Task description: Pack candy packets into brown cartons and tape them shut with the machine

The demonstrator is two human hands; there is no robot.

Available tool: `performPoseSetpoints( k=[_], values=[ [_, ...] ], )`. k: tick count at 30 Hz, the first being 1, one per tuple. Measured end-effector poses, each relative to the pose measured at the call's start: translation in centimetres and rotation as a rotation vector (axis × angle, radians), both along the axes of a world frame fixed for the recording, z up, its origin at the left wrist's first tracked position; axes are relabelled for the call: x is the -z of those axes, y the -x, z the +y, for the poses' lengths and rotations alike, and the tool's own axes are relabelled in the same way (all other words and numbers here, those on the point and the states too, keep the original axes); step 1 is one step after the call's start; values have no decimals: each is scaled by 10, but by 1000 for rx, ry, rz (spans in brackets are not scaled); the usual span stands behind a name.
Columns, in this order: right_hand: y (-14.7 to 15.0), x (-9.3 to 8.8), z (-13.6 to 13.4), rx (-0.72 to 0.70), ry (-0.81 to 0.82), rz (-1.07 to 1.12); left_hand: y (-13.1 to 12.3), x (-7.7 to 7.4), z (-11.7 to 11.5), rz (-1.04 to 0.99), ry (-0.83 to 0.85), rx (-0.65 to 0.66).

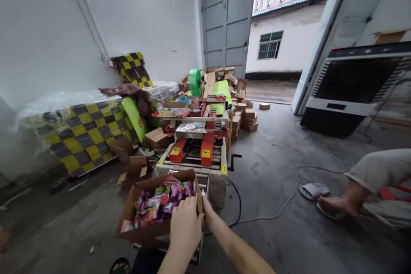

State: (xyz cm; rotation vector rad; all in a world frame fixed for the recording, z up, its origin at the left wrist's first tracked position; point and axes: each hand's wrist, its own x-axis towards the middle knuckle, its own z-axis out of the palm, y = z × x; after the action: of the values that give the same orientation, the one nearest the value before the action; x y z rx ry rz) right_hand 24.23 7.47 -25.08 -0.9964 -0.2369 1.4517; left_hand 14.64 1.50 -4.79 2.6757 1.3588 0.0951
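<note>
An uncovered cardboard box (154,233) sits low in front of me, filled with small shiny packets (160,199) in purple, pink and green. My left hand (186,220) lies over its near right corner, fingers bent around the cardboard edge. Against the outside of the right wall is my right hand (208,212), its fingers closed at the rim and its thumb side close to my left hand. The fingertips of both hands are partly hidden. Just beyond the box stands a carton-sealing machine (192,162) with rollers and orange belt guides.
A green tape roll (195,82) tops the machine. Many small cartons (245,117) are piled behind it. Wrapped yellow-and-black stacks (83,130) line the left wall. A cable (285,201) crosses the floor toward a seated person's leg (356,197). An air cooler (349,85) stands at right.
</note>
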Motion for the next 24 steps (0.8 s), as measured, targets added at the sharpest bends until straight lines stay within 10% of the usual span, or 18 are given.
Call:
performPoseSetpoints(
  k=[12, 16, 20, 24],
  values=[
    [-80, -61, -9, 152, -26, -569, -58, 38, 31, -77, 53, -31],
    [-87, -81, -33, 82, -77, -591, -10, 39, 24, -391, -230, 24],
    [-100, -94, -42, 19, -91, -577, 74, 29, 40, -592, -474, -330],
    [-113, -105, -30, -129, -296, -716, 131, 42, 72, -768, -100, -467]
  ],
)
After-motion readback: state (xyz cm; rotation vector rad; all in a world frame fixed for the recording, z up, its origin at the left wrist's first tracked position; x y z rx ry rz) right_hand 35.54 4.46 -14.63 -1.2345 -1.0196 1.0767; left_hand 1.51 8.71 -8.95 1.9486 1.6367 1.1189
